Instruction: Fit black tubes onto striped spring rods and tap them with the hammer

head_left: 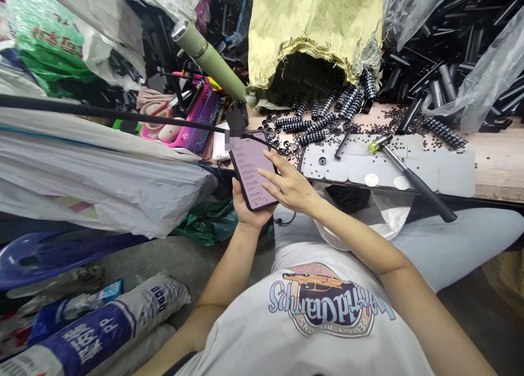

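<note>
My left hand point(248, 211) grips a smartphone point(252, 169) from below, its lit screen showing lines of text. My right hand point(286, 184) hovers over the screen with fingers stretched out, the fingertips touching or just above the glass. A thin black cable runs from the phone's top edge toward the left. Both hands are in front of my chest, just short of the workbench edge.
A wooden workbench point(497, 163) carries a hammer point(413, 177) with a yellow-tipped head, grey pads point(446, 171), small black rings and ribbed black parts point(311, 130) spilling from a yellow sack point(315, 27). A pink basket point(196, 117) and plastic bags point(94, 174) crowd the left.
</note>
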{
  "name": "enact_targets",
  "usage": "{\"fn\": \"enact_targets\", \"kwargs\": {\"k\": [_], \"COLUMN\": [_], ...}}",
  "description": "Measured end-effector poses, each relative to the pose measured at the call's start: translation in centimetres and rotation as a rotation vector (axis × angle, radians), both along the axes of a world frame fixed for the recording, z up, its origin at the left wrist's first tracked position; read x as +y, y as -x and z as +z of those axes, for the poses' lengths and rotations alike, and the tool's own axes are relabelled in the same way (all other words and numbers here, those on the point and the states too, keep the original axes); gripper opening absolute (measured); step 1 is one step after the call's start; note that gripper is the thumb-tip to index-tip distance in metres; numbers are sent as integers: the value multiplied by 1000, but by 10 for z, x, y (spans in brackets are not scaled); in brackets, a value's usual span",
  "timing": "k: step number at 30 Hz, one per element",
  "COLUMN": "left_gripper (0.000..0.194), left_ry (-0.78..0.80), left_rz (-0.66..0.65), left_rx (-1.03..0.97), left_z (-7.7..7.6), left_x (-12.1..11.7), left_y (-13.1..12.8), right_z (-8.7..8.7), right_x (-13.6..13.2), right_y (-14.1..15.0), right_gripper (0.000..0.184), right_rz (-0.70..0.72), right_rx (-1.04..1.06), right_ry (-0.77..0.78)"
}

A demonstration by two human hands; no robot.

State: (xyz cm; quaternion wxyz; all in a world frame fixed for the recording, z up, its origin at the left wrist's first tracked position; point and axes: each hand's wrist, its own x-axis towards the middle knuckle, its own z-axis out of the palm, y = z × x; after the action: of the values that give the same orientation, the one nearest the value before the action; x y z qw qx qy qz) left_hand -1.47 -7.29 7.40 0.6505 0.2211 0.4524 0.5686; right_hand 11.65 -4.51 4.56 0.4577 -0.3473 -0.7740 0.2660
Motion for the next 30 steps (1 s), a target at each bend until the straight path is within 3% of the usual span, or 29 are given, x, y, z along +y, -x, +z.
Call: {"fn": "enact_targets", "kwargs": {"k": [16,30], "left_gripper": [54,55], "left_ry": [-7,-33], "left_rz": [-34,-26], "left_rx": [81,107], "left_z": [0,-1], "left_x": [0,-2], "left_y": [0,-2], "right_z": [3,4], "right_x": [-1,-6], "right_y": [0,4], "right_gripper": [47,53], "right_rz": [-33,-48], "right_rx": [-56,74], "right_ry": [3,21]}}
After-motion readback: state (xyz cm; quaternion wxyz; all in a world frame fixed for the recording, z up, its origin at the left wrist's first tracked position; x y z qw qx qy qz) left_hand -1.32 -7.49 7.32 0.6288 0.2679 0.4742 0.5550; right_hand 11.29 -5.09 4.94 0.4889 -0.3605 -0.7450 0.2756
